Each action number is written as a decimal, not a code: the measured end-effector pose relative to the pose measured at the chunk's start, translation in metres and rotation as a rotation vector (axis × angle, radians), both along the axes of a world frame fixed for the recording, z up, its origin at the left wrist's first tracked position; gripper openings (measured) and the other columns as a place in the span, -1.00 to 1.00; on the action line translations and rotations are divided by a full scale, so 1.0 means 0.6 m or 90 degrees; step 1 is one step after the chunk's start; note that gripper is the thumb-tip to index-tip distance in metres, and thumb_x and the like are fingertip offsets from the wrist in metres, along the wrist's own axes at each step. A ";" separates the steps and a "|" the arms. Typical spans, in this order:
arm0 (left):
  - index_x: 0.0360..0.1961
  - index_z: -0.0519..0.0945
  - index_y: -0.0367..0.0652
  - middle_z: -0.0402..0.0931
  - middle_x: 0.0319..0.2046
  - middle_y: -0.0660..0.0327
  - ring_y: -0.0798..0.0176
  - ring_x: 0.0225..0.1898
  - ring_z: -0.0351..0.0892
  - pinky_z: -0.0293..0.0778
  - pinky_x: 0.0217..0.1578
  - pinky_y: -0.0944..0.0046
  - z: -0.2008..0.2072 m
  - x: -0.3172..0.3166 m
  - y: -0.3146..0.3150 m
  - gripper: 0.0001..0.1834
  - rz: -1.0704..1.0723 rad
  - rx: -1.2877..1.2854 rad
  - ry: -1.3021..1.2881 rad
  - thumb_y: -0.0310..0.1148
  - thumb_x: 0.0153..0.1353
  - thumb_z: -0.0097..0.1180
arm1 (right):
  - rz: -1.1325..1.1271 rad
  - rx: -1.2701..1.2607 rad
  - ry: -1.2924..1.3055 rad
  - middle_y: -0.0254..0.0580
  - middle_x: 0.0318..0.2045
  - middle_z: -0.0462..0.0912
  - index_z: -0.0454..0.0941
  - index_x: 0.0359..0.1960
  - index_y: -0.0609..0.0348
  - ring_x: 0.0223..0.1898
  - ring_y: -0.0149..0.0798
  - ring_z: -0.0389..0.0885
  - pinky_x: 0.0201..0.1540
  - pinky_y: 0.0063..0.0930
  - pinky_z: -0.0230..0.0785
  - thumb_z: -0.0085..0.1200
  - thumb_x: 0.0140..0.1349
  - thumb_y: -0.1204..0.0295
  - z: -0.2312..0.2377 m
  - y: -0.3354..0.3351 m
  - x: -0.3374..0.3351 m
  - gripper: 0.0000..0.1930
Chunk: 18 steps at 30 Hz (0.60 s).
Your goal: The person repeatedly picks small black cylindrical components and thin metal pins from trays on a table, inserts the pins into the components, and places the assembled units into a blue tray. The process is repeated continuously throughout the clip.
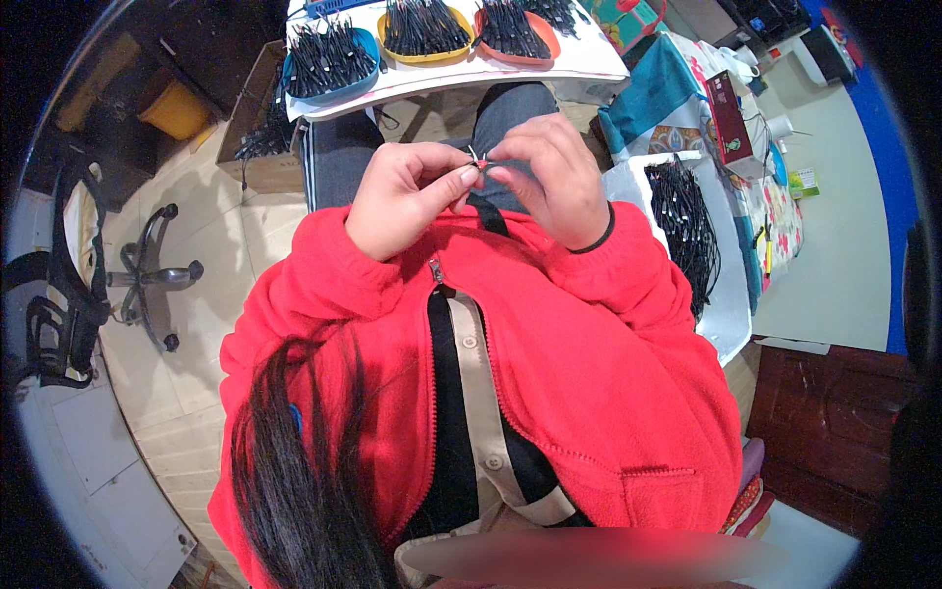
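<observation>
fingers of both hands pinch together over the person's lap, closed narrowly on a small white-tipped piece point(478, 160) too tiny to identify; the left hand point(407, 196) grips it between thumb and forefinger, and the right hand point(551, 177) meets it from the other side, fingertips touching. the piece sits between the two hands, just above the collar of a red fleece jacket point(589, 344). a black band circles the right wrist. beyond the hands, on a white table point(549, 71), stand three shallow trays heaped with thin black cable pieces: a blue tray point(329, 61) on the left, a yellow tray point(425, 29) in the middle and an orange tray point(517, 31) on the right. another pile of black cables point(684, 226) lies on a white surface to the person's right, beside a dark red box point(728, 116). a cardboard box point(257, 128) and an office chair base point(149, 278) stand on the tiled floor to the left.
</observation>
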State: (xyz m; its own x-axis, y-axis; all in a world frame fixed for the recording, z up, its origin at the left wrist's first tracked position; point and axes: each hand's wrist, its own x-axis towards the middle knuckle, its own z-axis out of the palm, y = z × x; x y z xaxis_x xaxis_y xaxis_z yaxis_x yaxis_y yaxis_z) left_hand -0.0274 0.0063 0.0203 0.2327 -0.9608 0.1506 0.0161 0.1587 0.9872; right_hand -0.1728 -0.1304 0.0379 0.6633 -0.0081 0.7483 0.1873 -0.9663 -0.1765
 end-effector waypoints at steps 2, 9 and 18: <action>-0.35 0.61 -0.36 0.53 -0.53 0.34 0.56 -0.52 0.38 0.37 -0.48 0.49 0.000 0.002 0.000 -0.86 -0.048 0.032 0.055 -0.49 0.22 0.07 | 0.009 -0.023 -0.010 -0.18 -0.41 0.50 0.46 -0.36 0.16 -0.34 -0.11 0.49 -0.28 -0.32 0.37 0.25 -0.16 0.54 0.000 -0.001 0.001 -0.72; -0.39 0.58 -0.35 0.55 -0.52 0.03 0.15 -0.56 0.52 0.41 -0.51 0.30 -0.008 -0.005 -0.004 -0.92 0.149 -0.251 -0.569 -0.54 0.08 0.13 | 0.018 0.317 0.173 -0.15 -0.40 0.51 0.45 -0.32 0.25 -0.34 -0.16 0.51 -0.30 -0.39 0.35 0.15 0.10 0.43 -0.012 0.010 -0.013 -0.81; -0.30 0.59 -0.37 0.56 -0.45 0.23 0.46 -0.46 0.47 0.38 -0.40 0.47 -0.007 0.032 0.000 -0.85 -0.248 0.014 0.091 -0.49 0.23 0.04 | 0.156 0.336 0.186 -0.14 -0.23 0.61 0.56 -0.12 0.18 -0.25 -0.26 0.59 -0.31 -0.50 0.41 0.19 0.07 0.52 0.011 0.004 -0.022 -0.71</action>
